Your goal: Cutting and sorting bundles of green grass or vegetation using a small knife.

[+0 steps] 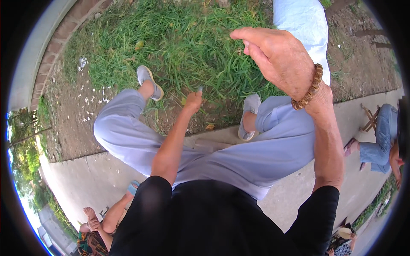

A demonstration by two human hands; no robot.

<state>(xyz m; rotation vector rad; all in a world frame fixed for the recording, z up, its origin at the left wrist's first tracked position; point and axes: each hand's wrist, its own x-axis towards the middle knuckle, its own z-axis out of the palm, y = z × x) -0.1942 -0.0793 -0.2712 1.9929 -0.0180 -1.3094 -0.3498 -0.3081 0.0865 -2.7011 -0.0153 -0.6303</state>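
My left hand [193, 101] is low between my knees, its fist closed around a small pale object [200, 88]. Only the tip of that object shows, so its kind is unclear. Just beyond it lies loose green grass [179, 57] in a wide, tangled layer over bare soil. My right hand [282, 62] is raised high and close to the camera, wearing a brown beaded bracelet [312, 88]. Its fingers are bent and held together, and the palm side is hidden. Behind that hand stands a white sack [301, 16], partly covered by it.
A brick border [51, 51] curves along the left. White scraps [93, 99] dot the soil there. Concrete paving [96, 179] runs beneath me. A seated person's blue trousers [378, 140] show at right. Another person's bare leg [113, 214] is behind left; someone else sits behind right.
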